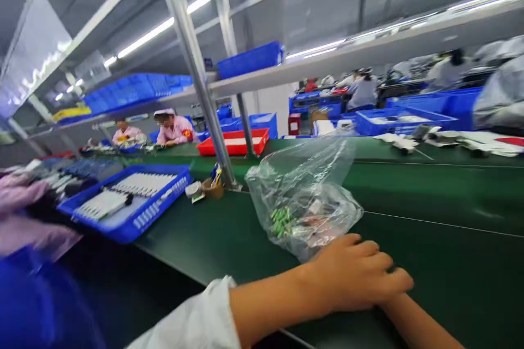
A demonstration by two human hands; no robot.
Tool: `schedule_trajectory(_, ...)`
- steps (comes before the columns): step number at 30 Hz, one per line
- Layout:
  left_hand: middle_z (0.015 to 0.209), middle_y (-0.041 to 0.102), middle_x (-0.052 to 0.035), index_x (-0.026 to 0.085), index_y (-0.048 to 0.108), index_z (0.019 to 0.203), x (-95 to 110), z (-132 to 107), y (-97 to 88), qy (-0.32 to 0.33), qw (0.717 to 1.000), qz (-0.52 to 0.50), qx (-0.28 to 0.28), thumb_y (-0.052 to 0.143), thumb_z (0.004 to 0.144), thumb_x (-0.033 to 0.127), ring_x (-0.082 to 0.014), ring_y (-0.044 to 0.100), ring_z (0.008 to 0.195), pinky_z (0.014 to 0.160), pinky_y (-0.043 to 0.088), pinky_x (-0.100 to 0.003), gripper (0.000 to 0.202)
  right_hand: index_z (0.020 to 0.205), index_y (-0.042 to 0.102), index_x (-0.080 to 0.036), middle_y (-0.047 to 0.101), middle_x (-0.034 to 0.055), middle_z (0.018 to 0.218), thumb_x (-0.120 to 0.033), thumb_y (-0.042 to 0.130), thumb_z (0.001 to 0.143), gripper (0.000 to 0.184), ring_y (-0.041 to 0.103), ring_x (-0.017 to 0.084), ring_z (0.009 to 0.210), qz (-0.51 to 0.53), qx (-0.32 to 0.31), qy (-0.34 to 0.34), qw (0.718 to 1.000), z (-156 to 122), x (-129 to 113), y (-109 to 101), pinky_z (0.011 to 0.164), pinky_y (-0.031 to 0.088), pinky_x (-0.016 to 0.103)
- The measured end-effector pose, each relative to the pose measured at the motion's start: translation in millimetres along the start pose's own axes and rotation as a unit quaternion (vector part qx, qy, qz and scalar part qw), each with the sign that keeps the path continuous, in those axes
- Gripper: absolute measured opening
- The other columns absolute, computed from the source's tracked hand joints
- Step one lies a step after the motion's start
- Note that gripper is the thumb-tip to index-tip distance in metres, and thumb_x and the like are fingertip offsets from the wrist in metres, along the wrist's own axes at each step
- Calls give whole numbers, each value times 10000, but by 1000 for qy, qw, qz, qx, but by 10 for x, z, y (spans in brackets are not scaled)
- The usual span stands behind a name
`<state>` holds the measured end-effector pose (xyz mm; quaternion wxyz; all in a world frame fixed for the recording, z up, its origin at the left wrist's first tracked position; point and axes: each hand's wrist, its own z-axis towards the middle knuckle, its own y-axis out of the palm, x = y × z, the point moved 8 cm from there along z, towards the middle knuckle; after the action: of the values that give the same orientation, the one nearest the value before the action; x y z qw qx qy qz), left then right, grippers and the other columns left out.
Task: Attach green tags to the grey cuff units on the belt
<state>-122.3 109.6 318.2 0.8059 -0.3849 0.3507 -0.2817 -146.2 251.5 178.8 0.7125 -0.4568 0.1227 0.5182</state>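
My left hand (pixel 360 275) reaches across from the lower left in a white sleeve. It lies knuckles up on the green belt (pixel 450 261), its fingers curled and pressed together over my right wrist. My right forearm (pixel 413 324) comes in from the lower right, and its hand is hidden under the left one. Just beyond my left hand lies a crumpled clear plastic bag (pixel 311 185) with small green parts (pixel 281 222) inside it. The bag nearly touches my knuckles.
A blue tray (pixel 123 229) of white parts sits left on the belt edge, with a pink-sleeved arm (pixel 24 212) beside it. A small cup of pens (pixel 213 188) stands by a slanted metal post (pixel 196 76). A red tray (pixel 233 144), blue bins and seated workers (pixel 174 128) are farther back.
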Motion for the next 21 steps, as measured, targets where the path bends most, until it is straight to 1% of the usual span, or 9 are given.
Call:
schedule_trajectory(2,1046,756,-73,204,742,1165,-67,181,390,-32,994,24,-102,467,1004,164,-265,686,995,822,545,-428,321,1203,753,-270,702,217,1012,-442,364,1052,451,595,430,1202,-8,-7,38,999,-21,21,68,1019,456,728)
schedule_trajectory(5,1477,607,-158,204,634,1438,-607,57,670,-204,954,58,-210,481,1044,435,-440,475,1415,1045,463,-671,481,1228,739,-328,716,179,1102,-492,439,1028,397,586,428,1210,13,-117,23,993,121,-57,179,1008,457,725)
schedule_trajectory(8,1726,261,-90,290,417,1611,-1192,-461,600,-433,857,65,-272,475,1041,482,-463,244,1561,1122,392,-720,604,1280,714,-281,691,128,1282,-479,712,857,466,609,379,1239,54,-233,-70,969,229,-202,130,1095,484,593)
schedule_trajectory(10,1745,170,-102,330,389,1616,-1475,-854,463,-530,793,69,-294,550,1003,471,-571,325,1484,915,524,-702,650,1435,610,-193,597,148,1457,-451,737,809,689,554,354,1350,45,-258,-100,960,253,-216,35,1194,415,536)
schedule_trajectory(12,1708,214,-232,292,430,1600,-1713,-1215,348,-579,754,64,-304,647,935,506,-629,518,1287,714,568,-634,731,1539,485,-104,484,199,1566,-453,720,811,841,454,353,1453,16,-274,-108,956,252,-198,-6,1254,324,537)
schedule_trajectory(14,1576,426,-326,262,493,1569,-1909,-1541,310,-593,744,33,-307,753,833,572,-594,622,1153,766,540,-694,840,1568,441,-84,435,215,1600,-475,748,788,925,399,355,1489,-3,-278,-102,955,259,-176,-11,1266,296,535)
schedule_trajectory(16,1390,602,-337,208,567,1518,-2043,-1820,334,-583,756,-13,-298,867,674,615,-587,622,1163,898,495,-727,984,1583,425,-103,419,208,1610,-496,788,757,984,379,354,1496,-3,-278,-96,956,272,-171,2,1263,296,533)
schedule_trajectory(18,1393,610,-310,214,610,1479,-2107,-2054,379,-568,771,-58,-283,933,519,626,-580,616,1181,978,471,-705,1093,1594,416,-123,405,204,1615,-492,837,702,1053,375,364,1489,3,-275,-85,958,294,-161,11,1256,294,546)
schedule_trajectory(21,1516,511,-279,257,554,1527,-2081,-2274,438,-534,796,-101,-266,912,553,616,-534,626,1201,1029,470,-648,1098,1585,432,-143,404,201,1602,-495,888,637,1109,381,379,1471,14,-260,-66,963,343,-154,-12,1245,296,556)
